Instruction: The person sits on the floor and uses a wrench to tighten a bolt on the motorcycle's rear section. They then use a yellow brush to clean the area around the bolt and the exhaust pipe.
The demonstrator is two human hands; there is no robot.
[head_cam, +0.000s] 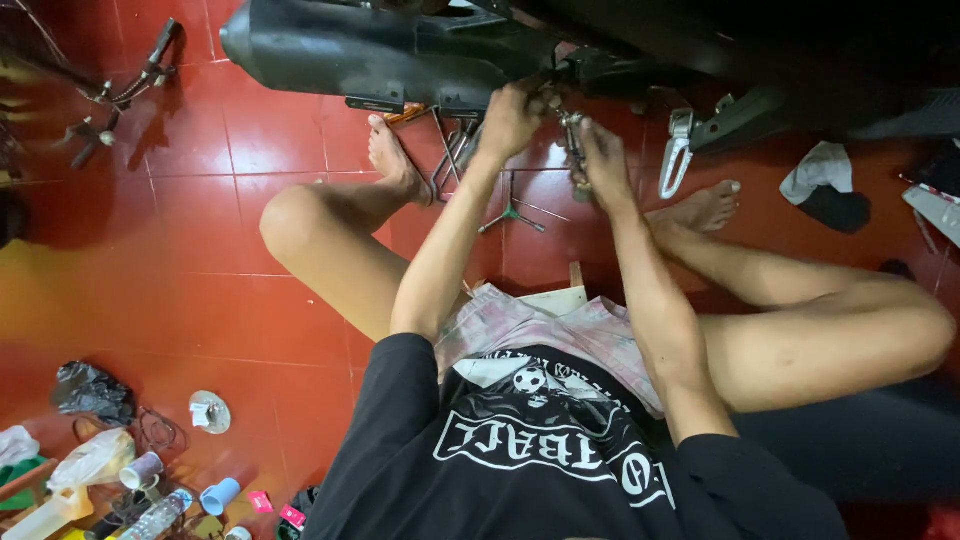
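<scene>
Left hand (512, 118) grips the matte black exhaust (380, 50); right hand (603, 155) clamps a small metal part (573, 130).

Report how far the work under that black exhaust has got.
Done: a black handlebar assembly already lies off on the red floor, and a T-shaped tool lies between the feet. In hand: the left hand grips under the black exhaust, while the right hand holds a small metal part. Left: what remains cannot be told; the fitting is hidden.
</scene>
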